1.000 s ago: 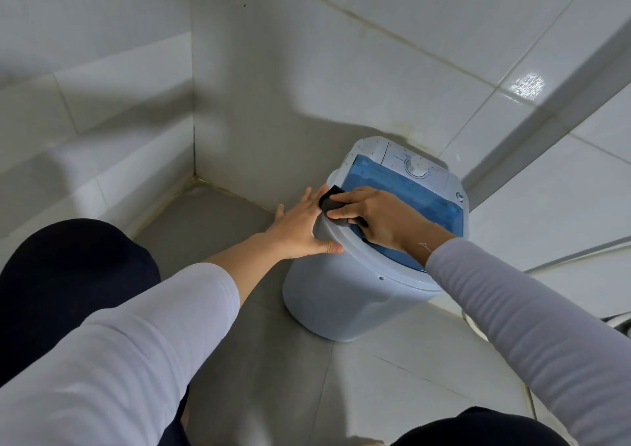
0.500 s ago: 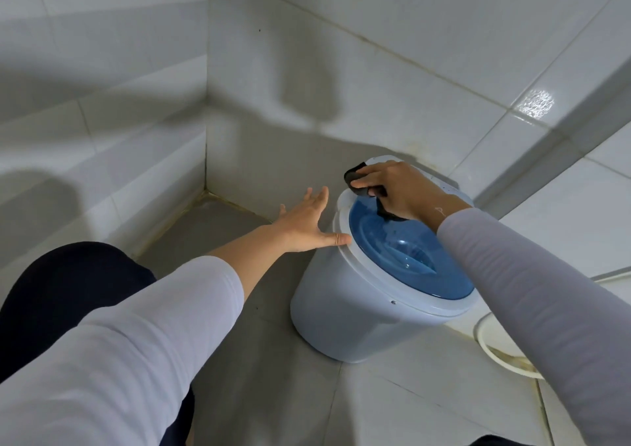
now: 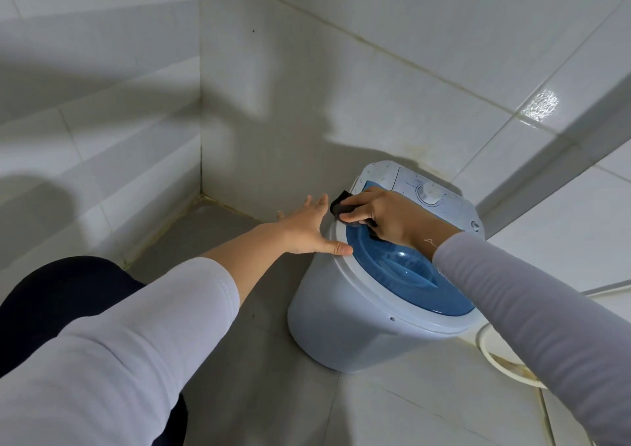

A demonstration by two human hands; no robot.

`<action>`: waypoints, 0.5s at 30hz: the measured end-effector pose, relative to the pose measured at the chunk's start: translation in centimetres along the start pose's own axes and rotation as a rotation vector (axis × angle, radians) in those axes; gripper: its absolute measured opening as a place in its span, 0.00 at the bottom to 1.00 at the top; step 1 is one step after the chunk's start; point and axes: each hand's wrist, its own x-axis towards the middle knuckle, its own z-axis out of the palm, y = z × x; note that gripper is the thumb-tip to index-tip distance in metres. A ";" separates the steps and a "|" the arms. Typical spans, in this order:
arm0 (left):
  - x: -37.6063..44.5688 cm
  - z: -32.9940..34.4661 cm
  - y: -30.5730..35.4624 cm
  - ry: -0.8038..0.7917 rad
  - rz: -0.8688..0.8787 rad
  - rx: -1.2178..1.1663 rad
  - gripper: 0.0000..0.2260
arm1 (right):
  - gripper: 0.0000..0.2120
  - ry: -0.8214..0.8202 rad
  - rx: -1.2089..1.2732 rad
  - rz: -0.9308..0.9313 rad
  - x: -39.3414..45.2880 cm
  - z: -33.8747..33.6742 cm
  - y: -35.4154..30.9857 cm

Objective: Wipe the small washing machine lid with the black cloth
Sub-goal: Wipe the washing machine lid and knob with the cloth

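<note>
A small pale-blue washing machine stands on the tiled floor against the wall, right of centre. Its round blue lid is down. My right hand presses a folded black cloth onto the lid's far-left edge, fingers closed over it. My left hand lies flat against the machine's left side, fingers spread, thumb on the white rim. A white control panel with a dial sits behind the lid.
Tiled walls meet in a corner to the left of the machine. A white round basin rim shows at the right, partly behind my right sleeve. My dark-clothed knee is at lower left.
The right hand with the cloth slid from the lid's front-left edge to the back by the panel, then came back to the far-left edge. The left hand stayed on the machine's side.
</note>
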 end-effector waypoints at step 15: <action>0.0 -0.6 0.3 -0.065 -0.002 0.033 0.52 | 0.22 -0.075 -0.337 0.162 3.0 -1.4 2.8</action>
